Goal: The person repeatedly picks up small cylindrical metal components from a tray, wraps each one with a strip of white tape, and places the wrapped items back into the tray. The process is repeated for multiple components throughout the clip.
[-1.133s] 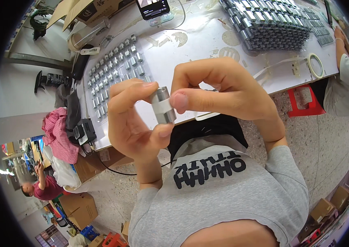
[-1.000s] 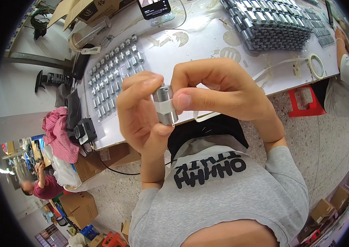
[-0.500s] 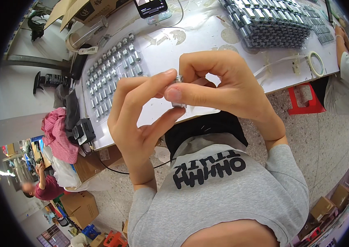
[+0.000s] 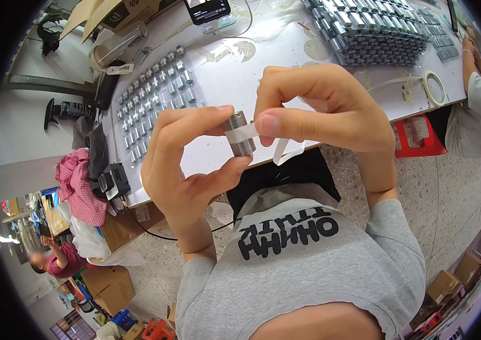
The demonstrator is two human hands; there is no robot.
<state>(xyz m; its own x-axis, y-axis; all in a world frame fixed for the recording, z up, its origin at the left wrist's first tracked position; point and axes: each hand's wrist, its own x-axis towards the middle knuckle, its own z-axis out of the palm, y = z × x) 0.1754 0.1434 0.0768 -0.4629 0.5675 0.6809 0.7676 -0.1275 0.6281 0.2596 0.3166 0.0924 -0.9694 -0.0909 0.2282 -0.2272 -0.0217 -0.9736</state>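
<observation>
Between the thumb and fingertips of my left hand (image 4: 181, 156) sits a small silver metal cylinder (image 4: 244, 146), gripped by its two ends. A strip of white tape (image 4: 246, 132) crosses the middle of the cylinder. The strip's other part is pinched by the thumb and index finger of my right hand (image 4: 320, 110); a loose length of it hangs in a curl below those fingers. Both hands are raised over the table's near edge. Rows of similar silver cylinders (image 4: 164, 85) stand in a clear plastic tray to the left.
A tall stack of trays with metal cylinders (image 4: 373, 34) fills the far right of the white table (image 4: 223, 73). A roll of tape (image 4: 434, 88) lies near the right edge. A phone (image 4: 207, 10) is at the back. A red stool (image 4: 419, 137) and another person's arm (image 4: 470, 62) are right.
My right hand has moved right, away from the cylinder, drawing the tape strip out. The cylinder and the strip across it now show between my hands.
</observation>
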